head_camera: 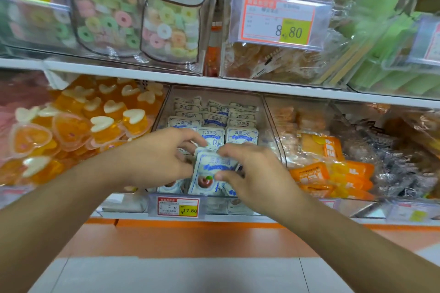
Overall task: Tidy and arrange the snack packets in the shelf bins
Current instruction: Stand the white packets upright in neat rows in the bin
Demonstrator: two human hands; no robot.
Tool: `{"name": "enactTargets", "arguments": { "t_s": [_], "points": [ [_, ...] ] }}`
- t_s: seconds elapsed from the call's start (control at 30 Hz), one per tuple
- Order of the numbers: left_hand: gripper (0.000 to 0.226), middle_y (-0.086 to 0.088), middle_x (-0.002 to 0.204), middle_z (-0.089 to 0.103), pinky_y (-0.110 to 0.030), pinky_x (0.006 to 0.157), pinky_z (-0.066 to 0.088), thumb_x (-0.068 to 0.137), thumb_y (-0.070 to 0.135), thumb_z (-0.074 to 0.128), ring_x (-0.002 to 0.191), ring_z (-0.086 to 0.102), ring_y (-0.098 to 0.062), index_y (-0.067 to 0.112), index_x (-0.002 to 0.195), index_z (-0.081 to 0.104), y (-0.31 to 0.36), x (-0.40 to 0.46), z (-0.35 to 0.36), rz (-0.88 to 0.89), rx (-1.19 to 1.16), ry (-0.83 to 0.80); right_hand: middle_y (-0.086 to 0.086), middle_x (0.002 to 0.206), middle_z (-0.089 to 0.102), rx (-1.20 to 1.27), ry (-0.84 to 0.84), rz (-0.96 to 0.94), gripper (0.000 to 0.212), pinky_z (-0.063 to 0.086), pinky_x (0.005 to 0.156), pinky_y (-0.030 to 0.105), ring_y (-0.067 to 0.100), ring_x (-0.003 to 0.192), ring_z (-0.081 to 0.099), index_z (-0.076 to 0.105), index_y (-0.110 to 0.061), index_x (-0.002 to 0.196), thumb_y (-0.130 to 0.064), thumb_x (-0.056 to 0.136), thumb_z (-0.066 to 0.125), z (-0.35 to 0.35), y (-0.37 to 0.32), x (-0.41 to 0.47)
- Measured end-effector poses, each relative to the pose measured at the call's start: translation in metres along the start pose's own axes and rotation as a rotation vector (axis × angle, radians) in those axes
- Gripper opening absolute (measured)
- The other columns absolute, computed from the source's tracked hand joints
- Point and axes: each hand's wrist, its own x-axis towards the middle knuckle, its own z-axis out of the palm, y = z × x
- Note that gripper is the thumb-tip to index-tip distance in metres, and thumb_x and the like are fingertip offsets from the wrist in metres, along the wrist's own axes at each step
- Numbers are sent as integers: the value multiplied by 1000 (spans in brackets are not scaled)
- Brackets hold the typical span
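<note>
Floor tiles (pixel 166 273) in pale grey fill the near edge, then an orange base band (pixel 190 235) under the lower shelf (pixel 133 215). A price tag (pixel 177 207) on the shelf front reads 17.80 on its yellow patch; the rest of its print is too small to read. Above it, both hands reach into the clear middle bin (pixel 266 112). The right hand (pixel 252 173) pinches an upright white-and-blue snack packet (pixel 209 173) at the bin's front, thumb on its face beside a red fruit picture. The left hand (pixel 162 157) has its fingers curled on packets just behind; what it grips is hidden. Further back, rows of like packets (pixel 241 135) carry Chinese characters. Orange heart-shaped jelly cups (pixel 71 131) lie left, orange packets (pixel 331 150) right. On the upper shelf a tag (pixel 281 19) reads 8.80, beside a koala-printed ring-candy bag (pixel 173 12), blurred.
</note>
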Motion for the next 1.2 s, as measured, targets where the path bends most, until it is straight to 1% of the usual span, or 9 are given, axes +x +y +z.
{"name": "enactTargets", "arguments": {
  "t_s": [0.13,0.27,0.4,0.5,0.63,0.77,0.9,1.0,1.2],
  "points": [
    [54,16,109,66,-38,87,61,78,55,79,89,73,-4,55,126,54,5,-4,10,38,148,33,-7,108,62,-97,-94,-87,37,51,92,40,18,107,56,71,-26,129,-41,96,69,-1,3,-5],
    [51,23,100,62,-29,86,56,84,70,64,86,66,0,56,132,53,8,-4,17,87,291,127,-14,134,56,-111,-270,39,56,48,105,34,10,125,54,48,-37,151,-37,98,67,-19,4,-15],
    [46,24,107,62,-31,89,55,90,63,62,93,62,0,49,134,59,13,-6,16,105,401,121,-11,123,65,66,-141,169,37,44,90,17,4,110,58,63,-26,133,-16,97,59,-41,8,-1],
    [42,21,98,68,-26,81,56,88,59,69,85,65,3,53,129,61,12,-11,11,71,404,105,-5,131,67,-101,-214,199,34,51,94,29,16,112,64,66,-26,133,-18,103,51,-40,14,37],
    [39,20,83,70,-27,79,58,84,54,77,80,66,3,55,121,66,5,-12,10,58,381,109,5,144,64,-256,-532,213,38,51,108,45,28,129,60,66,-19,138,-20,106,45,-21,18,86],
    [36,19,70,64,-30,76,58,83,48,80,70,62,-2,52,117,69,-1,-11,9,62,330,107,19,135,69,-195,-587,292,36,55,103,53,39,122,65,68,-2,126,-25,103,54,-8,23,107],
    [42,25,102,68,-18,80,53,86,51,75,89,62,5,52,126,63,-1,-12,8,79,410,124,-5,123,74,-25,-531,304,24,46,90,28,12,104,63,77,-19,121,-24,99,70,-9,27,104],
    [42,30,115,62,-18,86,49,90,53,71,92,57,10,52,131,60,1,-12,9,117,475,134,-17,100,75,136,-471,262,9,49,91,26,3,96,68,82,-25,101,-23,94,77,-12,32,97],
    [38,26,108,71,-24,91,58,85,45,79,99,66,6,56,118,64,0,-19,9,49,325,71,-5,93,81,161,-544,157,12,62,91,46,15,92,77,78,-33,91,-25,84,84,-15,26,88]
  ]
}}
